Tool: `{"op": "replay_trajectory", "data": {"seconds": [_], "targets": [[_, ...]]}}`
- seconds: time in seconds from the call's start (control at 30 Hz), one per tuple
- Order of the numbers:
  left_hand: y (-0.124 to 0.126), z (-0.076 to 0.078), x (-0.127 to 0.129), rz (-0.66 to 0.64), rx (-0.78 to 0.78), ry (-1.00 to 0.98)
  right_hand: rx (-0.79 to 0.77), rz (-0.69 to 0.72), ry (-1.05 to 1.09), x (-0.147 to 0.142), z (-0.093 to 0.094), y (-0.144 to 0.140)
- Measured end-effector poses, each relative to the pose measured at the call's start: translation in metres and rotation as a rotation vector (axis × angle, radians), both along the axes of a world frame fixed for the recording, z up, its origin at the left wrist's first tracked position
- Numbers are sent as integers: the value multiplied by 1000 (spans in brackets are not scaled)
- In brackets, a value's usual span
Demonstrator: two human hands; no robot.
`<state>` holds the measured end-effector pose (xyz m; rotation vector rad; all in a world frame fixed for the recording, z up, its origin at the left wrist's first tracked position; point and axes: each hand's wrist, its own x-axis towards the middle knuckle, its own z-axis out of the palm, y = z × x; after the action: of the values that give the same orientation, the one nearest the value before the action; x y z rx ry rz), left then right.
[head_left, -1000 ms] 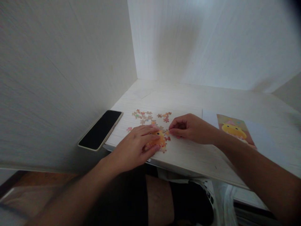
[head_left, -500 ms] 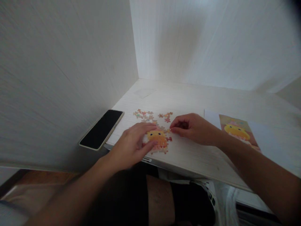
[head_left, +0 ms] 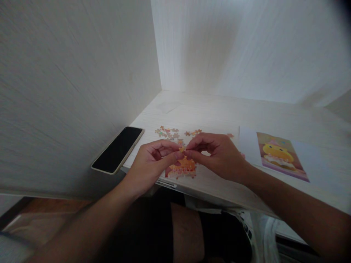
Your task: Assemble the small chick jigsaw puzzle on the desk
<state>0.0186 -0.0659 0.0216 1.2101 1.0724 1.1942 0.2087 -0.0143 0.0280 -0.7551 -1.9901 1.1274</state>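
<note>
My left hand [head_left: 153, 162] and my right hand [head_left: 215, 155] meet above the table, pinching a small yellowish puzzle piece [head_left: 182, 149] between their fingertips. Right below them lies a partly joined puzzle [head_left: 182, 171] in orange, yellow and pink, its upper part hidden by my fingers. Loose puzzle pieces [head_left: 168, 133] are scattered just behind my left hand. Another small group of pieces [head_left: 193, 132] lies behind the fingers of my right hand.
A black-screened phone [head_left: 117, 149] rests along the table's left edge by the wall. On the right is a white sheet [head_left: 248, 146] with a printed picture [head_left: 282, 157] of a yellow figure. A stray piece [head_left: 230, 135] lies near the sheet.
My right hand has moved left with the puzzle piece. My left hand has come off the joined puzzle, and its fingertips now pinch the piece too.
</note>
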Motion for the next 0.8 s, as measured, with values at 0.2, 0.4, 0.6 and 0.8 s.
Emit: {"op": "replay_trajectory", "data": {"seconds": [0.2, 0.4, 0.6, 0.8], "targets": [[5, 5, -14, -12, 5, 168, 318, 1, -188, 6, 1, 3], [8, 11, -39, -129, 132, 604, 500, 157, -454, 14, -1, 2], [4, 3, -41, -136, 175, 734, 504, 213, -524, 13, -4, 2], [6, -2, -42, -121, 370, 923, 493, 218, -525, 14, -3, 2]]}}
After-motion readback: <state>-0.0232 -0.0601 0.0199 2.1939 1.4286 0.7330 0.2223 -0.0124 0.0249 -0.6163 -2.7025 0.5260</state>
